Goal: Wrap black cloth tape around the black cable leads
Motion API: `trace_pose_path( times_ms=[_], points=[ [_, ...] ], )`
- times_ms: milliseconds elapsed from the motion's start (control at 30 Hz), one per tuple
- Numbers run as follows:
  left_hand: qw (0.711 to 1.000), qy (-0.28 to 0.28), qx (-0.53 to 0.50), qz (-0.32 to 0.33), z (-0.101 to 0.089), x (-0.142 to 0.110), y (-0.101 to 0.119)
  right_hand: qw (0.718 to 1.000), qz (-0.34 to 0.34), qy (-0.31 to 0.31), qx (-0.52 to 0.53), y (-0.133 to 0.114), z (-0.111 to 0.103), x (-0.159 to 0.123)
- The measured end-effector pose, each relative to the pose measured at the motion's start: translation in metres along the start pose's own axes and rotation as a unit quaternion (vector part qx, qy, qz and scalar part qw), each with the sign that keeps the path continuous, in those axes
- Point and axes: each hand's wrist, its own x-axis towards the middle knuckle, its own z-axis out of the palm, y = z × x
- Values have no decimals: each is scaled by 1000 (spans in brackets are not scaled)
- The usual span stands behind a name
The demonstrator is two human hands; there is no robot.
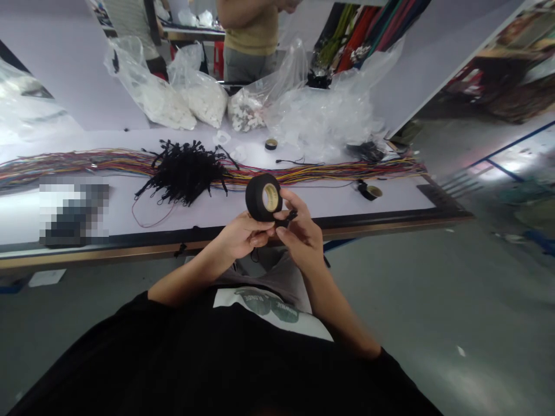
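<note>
A roll of black tape with a pale cardboard core is raised above the table's front edge, between my hands. My right hand is closed, its fingers against the roll's right side. A small black cable end shows between the right thumb and fingers. My left hand pinches just below the roll, the thumb pointing toward the cable end. Part of a thin black cable hangs beneath the left fingers. Exactly what lies between the left fingertips is mostly hidden.
A heap of black cables lies left on the white table, over a long bundle of coloured wires. More tape rolls lie beyond and right. Clear bags of white parts stand behind. A person is across the table.
</note>
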Motion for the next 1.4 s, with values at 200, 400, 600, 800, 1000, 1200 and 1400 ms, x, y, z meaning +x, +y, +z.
trace_pose_path(
  times_ms=[200, 400, 600, 800, 1000, 1200, 1400],
  points=[
    [995, 17, 41, 91, 1, -8, -2, 990, 99, 62, 84, -11, -6, 4],
    [962, 3, 240, 129, -5, -11, 10, 994, 35, 48, -96, -18, -14, 2],
    [886, 132, 402, 190, 2, -11, 5, 983, 110, 59, -131, -11, 0, -7],
    [946, 152, 244, 151, 8, -14, 0, 968, 23, 74, -237, -4, -3, -5],
    [993, 42, 107, 41, 5, -11, 7, 971, -48, -23, -234, -15, -4, -3],
    [984, 67, 132, 103, -2, -20, 5, 982, 133, 79, -107, -11, -2, -4],
    [900, -80, 391, 176, -24, -38, 26, 976, 185, 48, -102, -13, -2, -3]
  ],
)
